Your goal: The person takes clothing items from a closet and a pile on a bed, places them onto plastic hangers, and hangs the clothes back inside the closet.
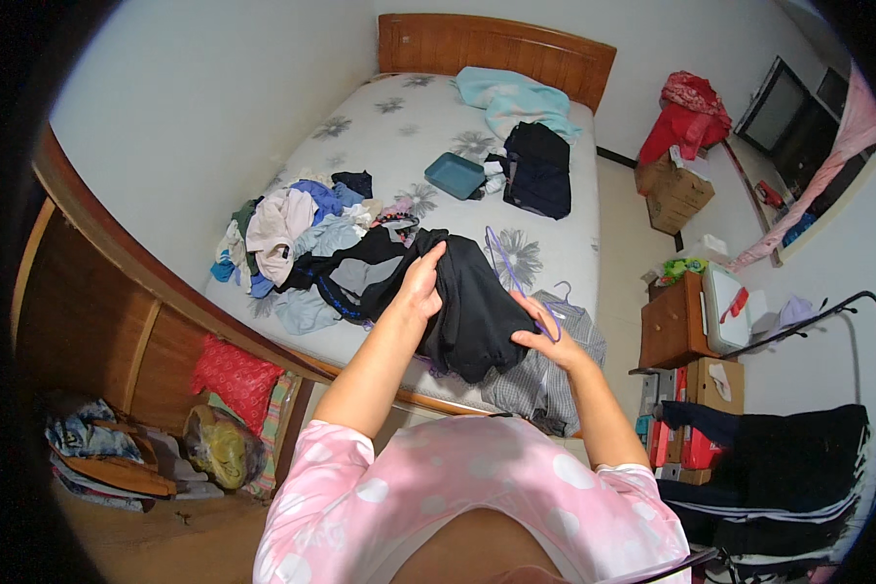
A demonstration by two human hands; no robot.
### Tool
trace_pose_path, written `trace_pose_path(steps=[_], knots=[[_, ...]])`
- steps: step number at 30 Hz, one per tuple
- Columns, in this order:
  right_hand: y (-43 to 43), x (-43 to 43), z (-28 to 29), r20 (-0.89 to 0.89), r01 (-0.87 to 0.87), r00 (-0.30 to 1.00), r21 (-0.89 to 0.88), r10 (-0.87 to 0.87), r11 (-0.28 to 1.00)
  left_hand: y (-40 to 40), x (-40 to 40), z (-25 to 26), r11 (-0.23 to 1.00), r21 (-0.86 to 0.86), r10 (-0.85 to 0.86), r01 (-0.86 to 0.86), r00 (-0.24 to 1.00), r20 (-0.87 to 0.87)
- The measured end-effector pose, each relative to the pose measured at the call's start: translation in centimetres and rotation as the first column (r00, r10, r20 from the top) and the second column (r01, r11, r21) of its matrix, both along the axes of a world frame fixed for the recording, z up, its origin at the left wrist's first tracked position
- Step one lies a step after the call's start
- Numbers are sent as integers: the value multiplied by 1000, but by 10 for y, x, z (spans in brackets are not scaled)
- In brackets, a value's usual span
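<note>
My left hand [425, 283] grips a black garment [474, 314] at its upper edge, over the near part of the bed. A purple clothes hanger [502, 255] is held in my right hand [544, 328], which is beside the garment's right side; whether the fingers also hold the cloth is hard to tell. Under and right of the garment lies a grey checked shirt [580, 328] with a hanger hook showing at its collar. A heap of mixed clothes [281, 226] lies at the left, next to the black cloth.
Farther up the mattress [365, 139] are a teal plastic tray [455, 175], folded dark trousers [539, 171] and a light-blue blanket [515, 98]. A wooden cabinet [671, 321], boxes and a rack with dark clothes [796, 460] stand at the right. An open wooden compartment [87, 314] is at the left.
</note>
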State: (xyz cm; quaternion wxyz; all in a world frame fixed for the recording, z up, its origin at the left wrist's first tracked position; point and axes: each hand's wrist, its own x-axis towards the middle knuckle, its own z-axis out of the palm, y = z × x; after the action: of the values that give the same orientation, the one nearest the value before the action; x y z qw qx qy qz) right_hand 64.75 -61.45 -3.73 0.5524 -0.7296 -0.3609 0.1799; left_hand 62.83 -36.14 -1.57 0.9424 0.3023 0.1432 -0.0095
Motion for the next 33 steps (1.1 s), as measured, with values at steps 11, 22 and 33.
trace_pose_path(steps=[11, 22, 33], knots=[[46, 51, 11, -456, 252, 887, 347, -72, 904, 37, 18, -43, -17, 992, -67, 129, 989, -129], [66, 76, 27, -486, 335, 859, 301, -159, 893, -60, -7, -78, 275, 956, -153, -104, 977, 150], [30, 89, 35, -435, 313, 880, 234, -189, 920, -30, 36, -74, 378, 878, 164, -294, 954, 250]])
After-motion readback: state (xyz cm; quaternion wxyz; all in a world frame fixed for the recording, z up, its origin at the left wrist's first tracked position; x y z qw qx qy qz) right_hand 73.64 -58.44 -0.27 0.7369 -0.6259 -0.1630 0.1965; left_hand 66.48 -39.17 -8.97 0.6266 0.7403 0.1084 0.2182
